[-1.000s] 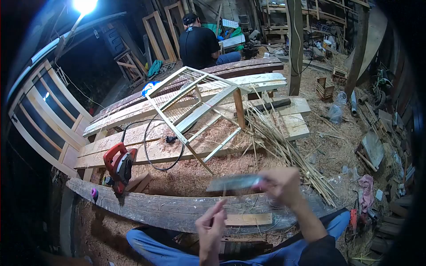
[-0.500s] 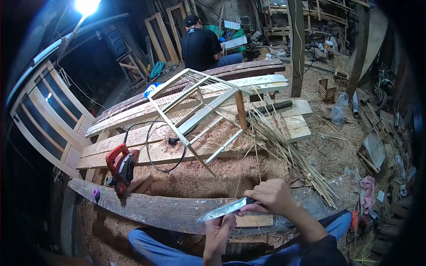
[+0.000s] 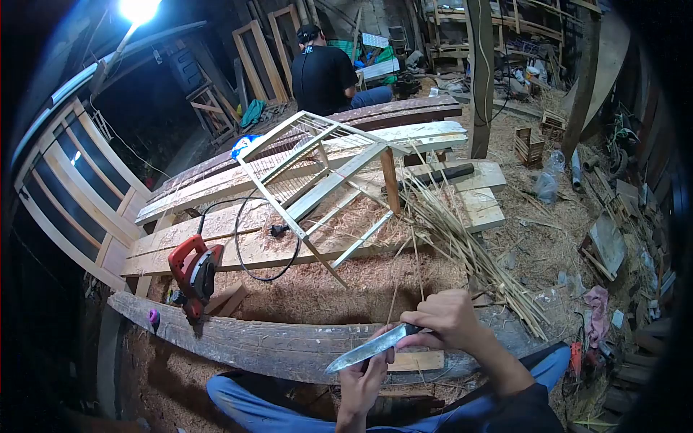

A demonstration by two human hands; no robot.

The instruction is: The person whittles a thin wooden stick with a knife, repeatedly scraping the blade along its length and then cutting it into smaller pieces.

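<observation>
My right hand (image 3: 449, 317) is closed round the dark handle of a knife (image 3: 372, 348). Its blade points left and slightly down, crossing over my left hand (image 3: 361, 386). My left fingers are closed under the blade on a thin bamboo strip (image 3: 394, 303), which rises away from me; its lower end is hidden behind the blade and fingers. Beneath both hands runs a weathered plank (image 3: 267, 346), with a short pale piece of wood (image 3: 416, 361) on it. A bundle of thin bamboo strips (image 3: 476, 252) lies beyond my right hand.
A slatted wooden frame (image 3: 325, 180) leans across pale boards (image 3: 238, 245). A red electric planer (image 3: 195, 274) stands at left, its black cable looping over the boards. Shavings cover the ground. A person (image 3: 323, 76) in a black shirt sits at the back, near a post (image 3: 480, 86).
The knife and both hands have shifted slightly to the right. My left hand has turned a little, and its fingers show more beyond the blade.
</observation>
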